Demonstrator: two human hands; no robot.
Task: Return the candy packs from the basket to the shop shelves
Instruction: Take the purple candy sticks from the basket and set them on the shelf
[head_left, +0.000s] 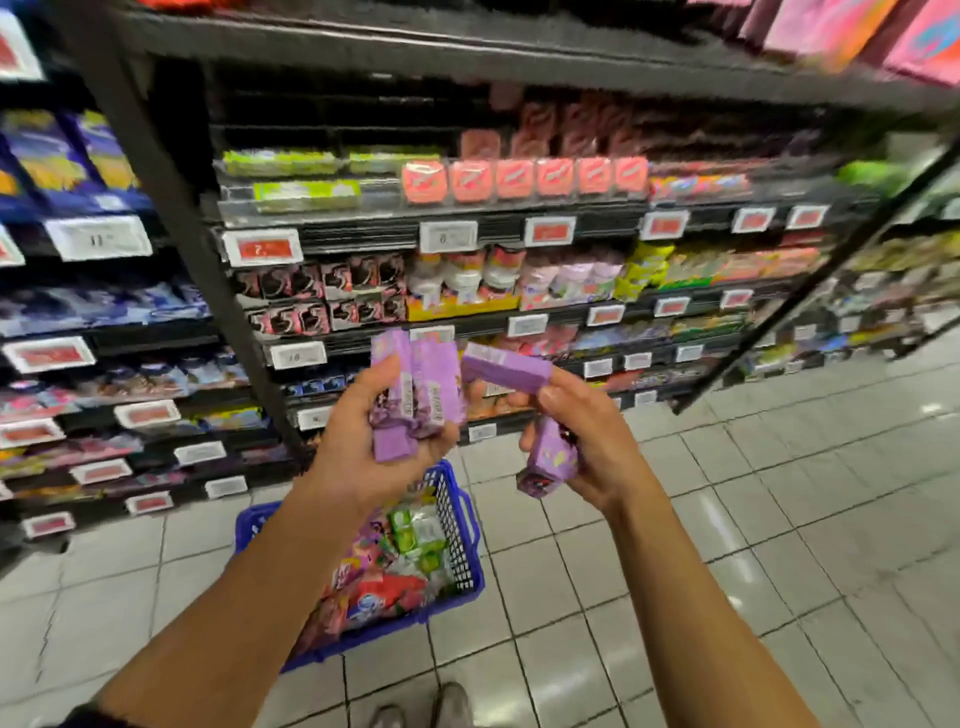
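Note:
My left hand (358, 441) grips a bundle of purple candy packs (415, 387), held upright in front of the shelves. My right hand (587, 431) holds two more purple packs: one (506, 371) pinched at the fingertips and lying almost level, another (548, 462) tucked under the palm and pointing down. Below my arms a blue basket (460, 519) stands on the floor with several green, pink and red candy packs (395, 566) inside. The black shop shelves (467, 236) rise just beyond both hands.
Shelf rows carry pink tins (524, 179), green gum packs (306, 195), dark packs (322, 283) and price tags (262, 247). A black upright post (171, 208) splits two shelf bays. White floor tiles (779, 519) spread to the right. My shoes (452, 706) show at the bottom edge.

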